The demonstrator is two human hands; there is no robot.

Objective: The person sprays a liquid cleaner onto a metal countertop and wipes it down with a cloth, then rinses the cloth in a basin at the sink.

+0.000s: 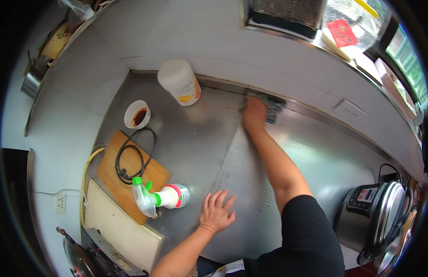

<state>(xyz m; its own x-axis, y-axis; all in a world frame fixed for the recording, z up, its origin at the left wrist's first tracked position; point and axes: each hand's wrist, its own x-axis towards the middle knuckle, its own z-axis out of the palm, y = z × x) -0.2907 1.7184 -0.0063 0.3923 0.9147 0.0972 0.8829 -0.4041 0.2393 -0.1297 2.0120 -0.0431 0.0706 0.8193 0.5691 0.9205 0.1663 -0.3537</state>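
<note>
My right hand [254, 112] reaches to the back of a stainless steel countertop [200, 145], pressing a patterned cloth [273, 109] against the surface by the back ledge. Its fingertips are partly hidden in the cloth. Flat on the metal near the front edge rests my left hand [216, 212], fingers spread and holding nothing. To its left a spray bottle [162, 197] with a green and clear trigger head stands close by. A white plastic tub [179, 81] with an orange label is at the back, left of the cloth.
A white bowl [129, 116] with dark red sauce sits at the left. Nearby, a coiled black power cord [121, 157] lies across a wooden cutting board [110, 162]. An electric pressure cooker [359, 214] occupies the right side. Above runs a window ledge [297, 36] bearing containers.
</note>
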